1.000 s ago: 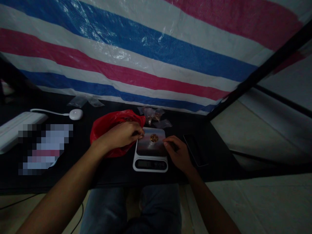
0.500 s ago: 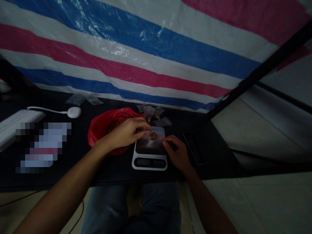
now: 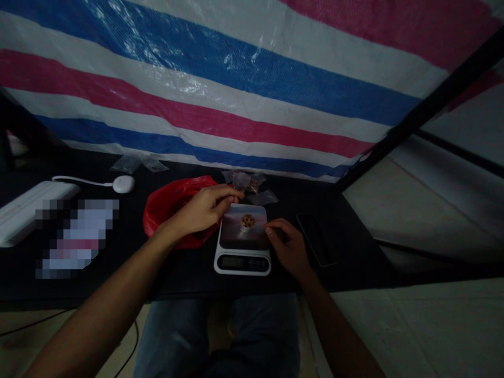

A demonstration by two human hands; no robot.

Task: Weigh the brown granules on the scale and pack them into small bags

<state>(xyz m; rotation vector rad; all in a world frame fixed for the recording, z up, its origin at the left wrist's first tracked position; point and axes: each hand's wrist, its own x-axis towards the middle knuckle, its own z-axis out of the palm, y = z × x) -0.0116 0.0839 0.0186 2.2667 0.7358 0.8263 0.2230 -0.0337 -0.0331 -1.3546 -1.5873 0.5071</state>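
Probably weighing brown pieces (image 3: 248,221), with left hand (image 3: 207,209) and right hand (image 3: 290,248) curled by the scale (image 3: 236,239), unclear if pinching, next needing steadiness.

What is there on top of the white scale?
On the scale stands a small cup holding brown pieces. The cup hides the surface beneath it; the upper pieces cover whatever lies deeper.

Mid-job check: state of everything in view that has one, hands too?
Scale: loaded, display unreadable
Small cup: upright on the scale, holding brown pieces
Red bag: open at the top
Clear bags behind the scale: some holding brown pieces
Clear bags at back left: lying flat
Phone: lying flat, screen dark
Left hand: by the scale's far-left corner, grip unclear
Right hand: fingers curled at the scale's right edge
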